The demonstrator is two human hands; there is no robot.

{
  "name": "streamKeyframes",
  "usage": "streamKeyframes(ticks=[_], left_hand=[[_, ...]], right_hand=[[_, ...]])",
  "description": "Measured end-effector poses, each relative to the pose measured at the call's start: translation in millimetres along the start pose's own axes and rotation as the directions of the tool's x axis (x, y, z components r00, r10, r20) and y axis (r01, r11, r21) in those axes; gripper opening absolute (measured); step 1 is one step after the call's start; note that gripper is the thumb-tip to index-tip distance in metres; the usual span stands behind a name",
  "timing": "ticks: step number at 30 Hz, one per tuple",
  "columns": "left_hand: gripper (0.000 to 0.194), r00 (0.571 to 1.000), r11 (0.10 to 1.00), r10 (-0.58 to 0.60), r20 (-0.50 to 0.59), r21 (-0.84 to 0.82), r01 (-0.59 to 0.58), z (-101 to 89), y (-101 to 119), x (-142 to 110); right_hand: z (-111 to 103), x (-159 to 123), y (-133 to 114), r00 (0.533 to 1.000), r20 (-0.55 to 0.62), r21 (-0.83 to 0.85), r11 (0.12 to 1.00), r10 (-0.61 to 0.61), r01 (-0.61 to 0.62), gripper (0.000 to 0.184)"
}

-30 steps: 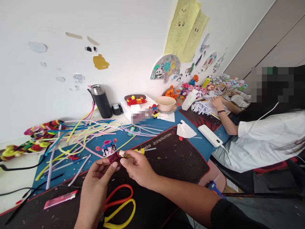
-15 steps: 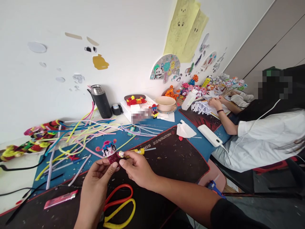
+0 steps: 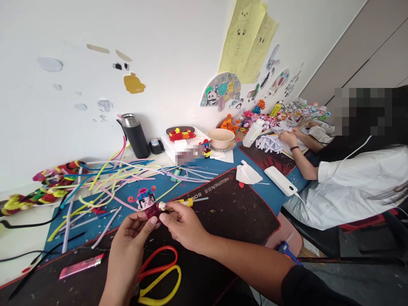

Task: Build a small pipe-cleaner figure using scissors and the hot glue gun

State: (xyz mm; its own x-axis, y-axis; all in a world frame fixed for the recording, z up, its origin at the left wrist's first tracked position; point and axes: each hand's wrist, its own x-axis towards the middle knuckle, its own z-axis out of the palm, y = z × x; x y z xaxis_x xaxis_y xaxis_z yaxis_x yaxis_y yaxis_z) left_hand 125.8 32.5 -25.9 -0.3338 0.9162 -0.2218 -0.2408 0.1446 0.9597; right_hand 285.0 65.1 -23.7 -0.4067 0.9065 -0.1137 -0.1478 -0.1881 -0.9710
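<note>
A small pipe-cleaner doll [image 3: 147,201] with a white face, a blue and pink hat with curled ends and a dark red body is held upright above the mat. My left hand [image 3: 135,227] is closed round its lower body, thumb in front. With thumb and index finger, my right hand [image 3: 183,223] pinches the doll's small arm, whose pale end shows at the fingertips. Scissors [image 3: 161,276] with one red and one yellow handle lie below my hands; their blades are hidden by my left forearm. Behind my right hand sits a yellow tool [image 3: 183,203] with a thin pale tip.
Loose pipe cleaners [image 3: 105,180] spread across the left of the table. A black flask [image 3: 135,136], a beige bowl [image 3: 220,138] and another doll [image 3: 207,148] stand farther back. On the right a power bank [image 3: 280,180] lies near a co-worker [image 3: 360,182] handling paper strips.
My hands and the doll hold almost the same position. The co-worker's head has shifted slightly.
</note>
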Motion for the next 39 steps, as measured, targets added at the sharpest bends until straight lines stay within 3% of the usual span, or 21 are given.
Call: streamKeyframes(ticks=[16, 23, 30, 39], left_hand=[[0.058, 1.000, 1.000, 0.004, -0.003, 0.003, -0.004, -1.3, -3.8, 1.1], [0.059, 0.990, 0.998, 0.062, -0.124, 0.021, -0.060, -5.1, 1.1, 5.0], [0.056, 0.967, 0.990, 0.139, -0.212, 0.048, -0.132, -11.1, 2.9, 12.4], [0.063, 0.976, 0.979, 0.127, -0.177, 0.183, -0.095, -14.4, -0.2, 19.9]], right_hand=[[-0.1, 0.9, -1.0, 1.000, 0.008, 0.042, 0.999, 0.012, -0.013, 0.057], [-3.7, -7.9, -17.0, 0.998, -0.049, 0.098, 0.995, -0.030, 0.035, 0.056], [-30.1, -20.0, -20.6, 0.985, -0.170, 0.075, 0.996, -0.028, 0.041, 0.065], [-64.4, -29.3, 11.7, 0.948, -0.317, 0.068, 0.998, 0.007, 0.015, 0.070]])
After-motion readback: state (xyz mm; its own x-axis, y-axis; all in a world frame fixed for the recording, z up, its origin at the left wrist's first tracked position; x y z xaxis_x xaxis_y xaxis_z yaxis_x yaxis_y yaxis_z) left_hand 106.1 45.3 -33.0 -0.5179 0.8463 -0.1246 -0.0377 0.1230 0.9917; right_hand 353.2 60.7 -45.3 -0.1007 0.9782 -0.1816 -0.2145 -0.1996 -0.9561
